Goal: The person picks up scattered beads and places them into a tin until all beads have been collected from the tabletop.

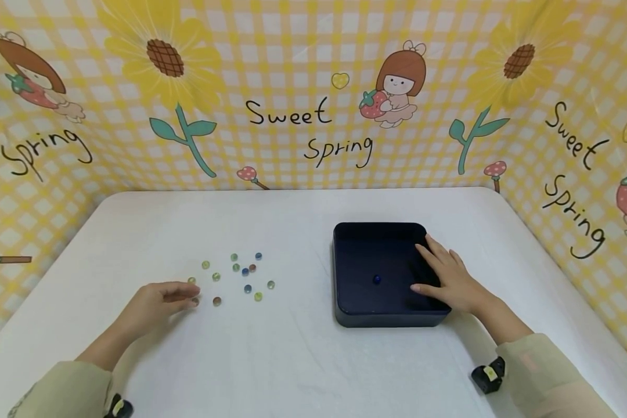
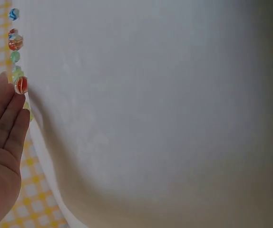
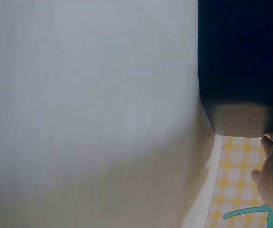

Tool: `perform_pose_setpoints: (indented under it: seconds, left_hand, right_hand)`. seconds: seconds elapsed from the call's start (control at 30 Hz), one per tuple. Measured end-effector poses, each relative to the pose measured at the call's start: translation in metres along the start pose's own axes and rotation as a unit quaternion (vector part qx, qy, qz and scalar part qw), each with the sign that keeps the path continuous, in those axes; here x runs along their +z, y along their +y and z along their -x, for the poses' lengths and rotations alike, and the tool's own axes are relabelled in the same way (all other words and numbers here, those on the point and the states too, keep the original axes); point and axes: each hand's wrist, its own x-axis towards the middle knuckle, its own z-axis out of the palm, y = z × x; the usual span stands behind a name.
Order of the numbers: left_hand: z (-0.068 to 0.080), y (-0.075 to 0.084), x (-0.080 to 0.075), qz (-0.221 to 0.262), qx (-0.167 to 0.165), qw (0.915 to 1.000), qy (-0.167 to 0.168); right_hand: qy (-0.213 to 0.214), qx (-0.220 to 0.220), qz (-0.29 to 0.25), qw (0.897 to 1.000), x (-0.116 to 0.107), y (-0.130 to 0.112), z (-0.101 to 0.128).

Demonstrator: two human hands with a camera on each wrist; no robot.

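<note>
On the left of the table, my left hand point(image 1: 159, 302) reaches in with fairly straight fingers, their tips right at a marble point(image 1: 195, 302). Close up in the left wrist view, that marble point(image 2: 21, 85) is clear glass with red stripes. Several more glass marbles point(image 1: 216, 301) in green, yellow, blue and reddish brown lie scattered beyond and to the right of these fingertips. My right hand point(image 1: 451, 281) rests over the right rim of a dark navy square tray point(image 1: 386, 319), fingers spread, thumb and a finger reaching over the inside. One dark blue marble point(image 1: 377, 279) sits on the tray floor.
A white cloth covers the table point(image 1: 292, 360), which has rounded far corners. Yellow checked fabric point(image 1: 292, 52) printed with flowers and figures stands behind it and along both sides. Black devices point(image 1: 488, 376) are strapped at the wrists by the sleeves.
</note>
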Motion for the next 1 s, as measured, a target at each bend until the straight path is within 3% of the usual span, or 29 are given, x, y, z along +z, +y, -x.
perform_pose_setpoints:
  seconds: [1.0]
  left_hand:
    - [-0.0004,-0.0035,0.0086,-0.058,0.037,0.9974,0.02]
  right_hand:
    - [-0.002,0.001,0.001,1.0,-0.0006,0.0012,0.0015]
